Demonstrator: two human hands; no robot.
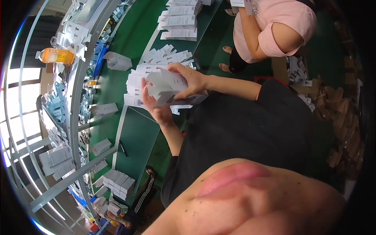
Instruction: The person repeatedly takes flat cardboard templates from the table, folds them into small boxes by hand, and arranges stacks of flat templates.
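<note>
A white carton [172, 84] with its end flaps standing up is between my two hands, above the green worktable. My right hand [192, 80] is closed round it, fingers over the far side and thumb along the near side. At the flapped end, my left hand [157, 109] cups the carton with its fingers up against the flaps; they are slightly blurred. Under and behind the carton, several printed white cartons [135, 88] with raised flaps lie in rows. The carton's inside is hidden from this angle.
A pen [123, 149] lies on the table [137, 131]. Stacked white boxes [119, 182] stand nearer, and more cartons [179, 21] at the far end. Left is a metal-framed shelf with an orange bottle [57, 56]. A co-worker in pink [274, 29] stands far right, near brown cardboard [344, 125].
</note>
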